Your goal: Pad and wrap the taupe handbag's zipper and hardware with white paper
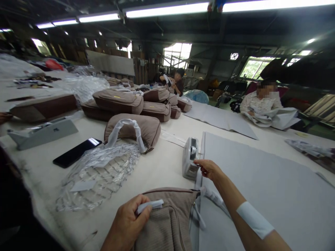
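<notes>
My left hand [131, 219] is closed, thumb and fingers pinching a folded white paper strip [153, 205] against a taupe ribbed fabric bag [159, 228] in front of me. The bag has a dark zipper and a white-wrapped strap [213, 195] running off its right corner. Farther forward, my right hand [208, 169] reaches to a grey tape dispenser [187, 162], its curled fingertips at the dispenser's near right side. Whatever is between those fingertips is too small to make out. A pale blue patch [255, 219] is wrapped around my right forearm.
Another taupe bag [146, 127] with a wrapped handle lies ahead, near clear plastic packaging [104, 174] and a black phone [77, 152]. Bags are stacked [117, 101] behind. Grey sheets [261, 174] cover the table's right side. Two people sit across the table; another hand shows at far left.
</notes>
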`<action>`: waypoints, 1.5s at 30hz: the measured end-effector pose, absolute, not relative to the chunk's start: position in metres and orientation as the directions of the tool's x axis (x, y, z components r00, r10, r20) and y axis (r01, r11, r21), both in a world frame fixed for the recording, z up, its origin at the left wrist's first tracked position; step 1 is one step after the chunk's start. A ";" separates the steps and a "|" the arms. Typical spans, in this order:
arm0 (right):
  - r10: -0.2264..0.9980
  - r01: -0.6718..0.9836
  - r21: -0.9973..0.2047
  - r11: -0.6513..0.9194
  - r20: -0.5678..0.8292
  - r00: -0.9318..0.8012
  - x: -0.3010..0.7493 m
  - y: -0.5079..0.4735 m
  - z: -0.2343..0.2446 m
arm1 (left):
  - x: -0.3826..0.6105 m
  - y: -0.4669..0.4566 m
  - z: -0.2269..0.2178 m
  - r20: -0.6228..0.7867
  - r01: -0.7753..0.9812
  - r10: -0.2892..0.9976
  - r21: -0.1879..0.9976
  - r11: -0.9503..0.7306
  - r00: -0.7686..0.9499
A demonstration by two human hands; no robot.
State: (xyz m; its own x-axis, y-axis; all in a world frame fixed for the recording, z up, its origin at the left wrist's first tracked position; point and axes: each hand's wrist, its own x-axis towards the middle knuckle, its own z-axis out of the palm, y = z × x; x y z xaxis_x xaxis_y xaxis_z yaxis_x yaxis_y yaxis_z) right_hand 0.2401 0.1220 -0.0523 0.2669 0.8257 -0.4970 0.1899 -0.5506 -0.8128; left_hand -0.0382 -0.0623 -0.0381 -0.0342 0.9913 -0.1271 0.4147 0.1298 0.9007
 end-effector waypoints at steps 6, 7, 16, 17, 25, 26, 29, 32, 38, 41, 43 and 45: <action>0.840 0.078 -0.846 -0.527 -0.506 0.196 0.239 0.110 -0.039 | -0.040 -0.060 -0.041 -0.127 0.379 0.991 0.916 0.134 -0.044; 0.848 0.056 -0.857 -0.513 -0.495 0.189 0.240 0.103 -0.037 | -0.041 -0.060 -0.042 -0.134 0.384 0.991 0.914 0.134 -0.028; 0.827 -0.009 -0.850 -0.526 -0.514 0.230 0.223 0.067 -0.077 | -0.037 -0.056 -0.042 -0.119 0.422 0.993 0.901 0.104 0.011; 0.818 0.002 -0.842 -0.539 -0.523 0.239 0.219 0.066 -0.083 | -0.035 -0.055 -0.039 -0.111 0.428 0.994 0.899 0.091 0.023; 0.894 0.041 -0.915 -0.402 -0.383 0.234 0.209 0.034 -0.053 | -0.029 -0.057 -0.037 0.393 0.606 0.912 0.699 -0.379 0.118; 0.910 0.027 -0.921 -0.387 -0.377 0.172 0.207 0.027 -0.038 | -0.029 -0.058 -0.040 0.516 0.632 0.844 0.607 -0.482 0.148; 0.857 -0.002 -0.879 -0.477 -0.465 -0.221 0.190 0.003 0.004 | -0.029 -0.060 -0.047 0.710 0.682 0.660 0.357 -0.639 0.247; 0.698 0.058 -0.802 -0.595 -0.551 -0.458 0.165 -0.014 0.024 | -0.029 -0.062 -0.047 0.740 0.698 0.602 0.260 -0.667 0.299; 0.598 0.192 -0.747 -0.637 -0.636 -0.489 0.143 -0.016 0.014 | -0.032 -0.064 -0.053 0.794 0.728 0.538 0.187 -0.660 0.284; 0.581 0.220 -0.731 -0.646 -0.658 -0.479 0.142 -0.013 0.011 | -0.033 -0.063 -0.057 0.840 0.725 0.470 0.143 -0.674 0.271; 0.570 0.243 -0.719 -0.651 -0.675 -0.468 0.139 -0.012 0.012 | -0.032 -0.062 -0.057 0.859 0.707 0.428 0.117 -0.698 0.281; 0.564 0.270 -0.706 -0.654 -0.693 -0.449 0.136 -0.011 0.014 | -0.031 -0.061 -0.054 0.856 0.690 0.419 0.106 -0.716 0.304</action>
State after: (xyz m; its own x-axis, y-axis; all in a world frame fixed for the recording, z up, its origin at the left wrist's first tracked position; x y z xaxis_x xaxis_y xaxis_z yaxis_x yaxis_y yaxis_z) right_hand 0.1360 -0.0113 0.0144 -0.4489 0.5636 -0.6934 0.2697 -0.6544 -0.7064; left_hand -0.0310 -0.0606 -0.0543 0.3037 0.4193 0.8555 0.6896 -0.7163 0.1063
